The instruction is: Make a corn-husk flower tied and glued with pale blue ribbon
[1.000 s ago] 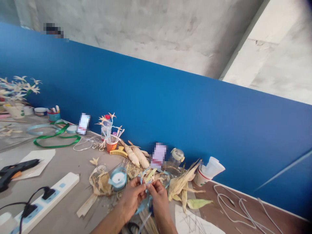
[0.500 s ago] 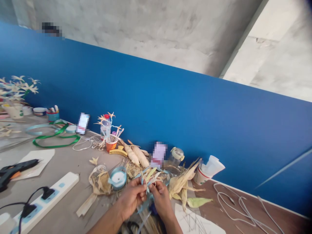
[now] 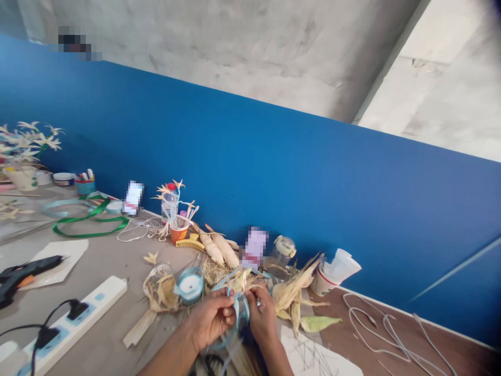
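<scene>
Both hands work close together at the lower middle of the head view. My left hand (image 3: 211, 316) is closed in a pinch on a light blue ribbon (image 3: 237, 303) beneath a pale corn husk flower (image 3: 240, 282). Right beside it, my right hand (image 3: 263, 313) is closed with bent fingers, also at the ribbon, which loops down between the two hands. The flower's petals spread above my fingertips. Left of my hands sits a blue ribbon roll (image 3: 190, 286). Dry corn husks (image 3: 295, 295) lie to the right.
A black glue gun (image 3: 27, 274) rests on white paper at left, near a power strip (image 3: 84, 316) with black plugs. A cup of husk flowers (image 3: 179, 230), a jar (image 3: 284, 249) and a paper cup (image 3: 324, 279) stand along the blue partition (image 3: 254, 167). White cables (image 3: 385, 331) lie at right.
My right hand has shifted slightly right and up, away from my left hand, and a loop of blue ribbon now shows between them. My left hand has stayed nearly in place.
</scene>
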